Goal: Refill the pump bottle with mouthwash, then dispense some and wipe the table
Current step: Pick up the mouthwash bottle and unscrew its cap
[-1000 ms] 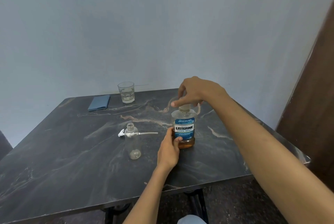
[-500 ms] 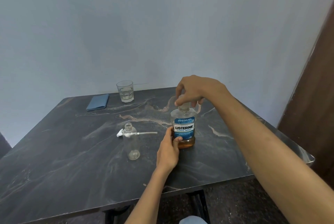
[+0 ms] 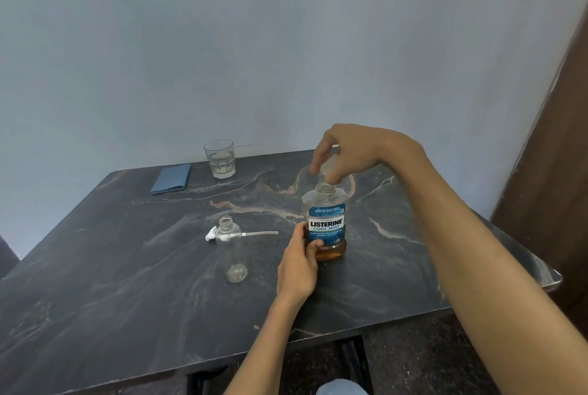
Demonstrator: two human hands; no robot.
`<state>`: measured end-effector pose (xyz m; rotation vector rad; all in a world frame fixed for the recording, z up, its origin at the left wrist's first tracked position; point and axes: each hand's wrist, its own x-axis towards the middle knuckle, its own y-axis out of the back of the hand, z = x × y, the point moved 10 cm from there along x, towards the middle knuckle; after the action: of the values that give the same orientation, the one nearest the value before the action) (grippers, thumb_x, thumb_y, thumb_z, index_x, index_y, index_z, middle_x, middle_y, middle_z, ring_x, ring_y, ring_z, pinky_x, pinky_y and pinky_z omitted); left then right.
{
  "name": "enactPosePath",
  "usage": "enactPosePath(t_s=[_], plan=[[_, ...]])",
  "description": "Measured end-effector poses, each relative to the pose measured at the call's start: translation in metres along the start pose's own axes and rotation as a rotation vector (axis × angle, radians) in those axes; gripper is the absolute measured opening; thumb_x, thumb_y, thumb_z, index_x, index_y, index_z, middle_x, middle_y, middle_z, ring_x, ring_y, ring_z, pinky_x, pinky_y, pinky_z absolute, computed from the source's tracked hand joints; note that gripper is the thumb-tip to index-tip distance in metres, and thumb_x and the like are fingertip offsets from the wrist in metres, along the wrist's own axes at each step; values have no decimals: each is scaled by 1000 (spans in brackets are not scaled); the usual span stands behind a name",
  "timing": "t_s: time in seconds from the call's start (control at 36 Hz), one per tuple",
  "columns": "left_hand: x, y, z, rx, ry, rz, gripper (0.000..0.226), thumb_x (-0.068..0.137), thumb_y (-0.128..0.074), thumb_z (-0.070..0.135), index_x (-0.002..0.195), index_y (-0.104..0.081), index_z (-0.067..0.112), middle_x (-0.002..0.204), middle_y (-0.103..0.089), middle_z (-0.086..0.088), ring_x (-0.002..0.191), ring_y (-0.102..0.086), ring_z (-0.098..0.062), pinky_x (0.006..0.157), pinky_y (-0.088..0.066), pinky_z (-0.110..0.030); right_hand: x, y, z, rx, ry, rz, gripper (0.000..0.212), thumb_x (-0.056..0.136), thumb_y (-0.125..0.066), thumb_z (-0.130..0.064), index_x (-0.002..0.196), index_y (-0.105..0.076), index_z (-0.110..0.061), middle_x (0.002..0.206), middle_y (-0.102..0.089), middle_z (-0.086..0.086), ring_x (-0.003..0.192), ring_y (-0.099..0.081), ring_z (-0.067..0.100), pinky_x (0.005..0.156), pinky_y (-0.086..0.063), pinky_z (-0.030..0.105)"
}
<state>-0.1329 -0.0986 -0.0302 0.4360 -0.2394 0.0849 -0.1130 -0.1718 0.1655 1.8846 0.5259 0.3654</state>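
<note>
The mouthwash bottle [image 3: 326, 222] stands upright on the dark marble table [image 3: 127, 292], with a blue label and a little amber liquid at its bottom. Its neck is uncovered. My left hand [image 3: 297, 267] grips the bottle's lower left side. My right hand [image 3: 359, 149] hovers just above the neck and pinches the clear cap [image 3: 329, 168] in its fingertips. The empty clear pump bottle [image 3: 232, 251] stands uncapped to the left. Its white pump head with tube [image 3: 245, 234] lies on the table right behind it.
A drinking glass [image 3: 219, 159] with a little water stands at the table's far edge near the wall. A folded blue cloth [image 3: 171, 178] lies left of it. A brown door or panel [image 3: 556, 171] rises on the right.
My right hand was wrapped over the cap on the bottle's neck; now it has lifted the cap off and the neck is bare. My left hand keeps its hold.
</note>
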Motion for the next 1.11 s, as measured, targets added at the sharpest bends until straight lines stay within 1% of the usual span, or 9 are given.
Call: enactPosePath(t_s=[0.17,0.31,0.39,0.53,0.58,0.75,0.86,0.97,1.11], plan=[[-1,1,1,13,-8,17,29,99,-45,22,126,-42,32,121,-60,14,109,-56,-6,92,-44,-32,-22,13,29,257,15,154,23,67,-71,-9,80,-71,-29,78,-64,-24,64,-58,-6,58,-40,7],[-2,2,3,29,-8,16,30,99,-44,25,128,-42,28,125,-59,11,112,-55,-9,95,-44,-35,-41,-1,75,557,-16,300,22,63,-83,-20,78,-70,-29,98,-70,-14,87,-68,3,81,-49,23],[-2,2,4,25,-2,18,30,99,-44,24,129,-42,27,125,-59,10,112,-55,-10,96,-44,-38,-52,-26,112,715,-104,467,23,61,-85,-21,75,-67,-23,97,-69,-17,84,-66,-4,66,-46,9],[-2,0,4,24,11,5,34,99,-44,24,132,-40,25,130,-57,6,117,-53,-11,101,-42,-39,-64,-88,164,855,-299,692,26,58,-85,-6,62,-60,-13,96,-64,-8,77,-65,-3,58,-47,9],[-1,-1,3,25,9,3,34,99,-44,24,133,-39,25,130,-56,6,118,-53,-12,101,-42,-39,-64,-106,171,845,-336,718,27,57,-86,-3,61,-61,-13,94,-62,-8,81,-65,4,61,-47,11],[0,0,1,21,7,17,35,99,-45,23,133,-39,26,129,-57,7,117,-53,-11,99,-42,-35,-71,-119,181,831,-355,788,33,60,-84,-3,75,-59,-17,87,-62,-16,68,-61,-6,52,-45,5],[0,0,0,7,4,26,34,98,-46,21,132,-40,26,128,-58,7,115,-54,-10,97,-42,-32,-76,-127,182,819,-366,776,41,59,-85,-2,83,-58,-20,90,-64,-9,76,-64,-1,56,-48,7],[0,1,0,-1,1,30,31,98,-46,22,129,-42,27,125,-59,7,114,-55,-12,98,-44,-38,-78,-132,181,851,-360,767,47,58,-85,-1,93,-57,-17,93,-65,-5,79,-64,0,58,-48,6],[-1,1,1,-12,-5,29,33,98,-46,21,130,-41,27,125,-58,8,114,-54,-11,98,-43,-35,-78,-134,180,851,-350,762,45,61,-83,1,95,-58,-16,96,-66,-2,86,-64,4,65,-51,10]])
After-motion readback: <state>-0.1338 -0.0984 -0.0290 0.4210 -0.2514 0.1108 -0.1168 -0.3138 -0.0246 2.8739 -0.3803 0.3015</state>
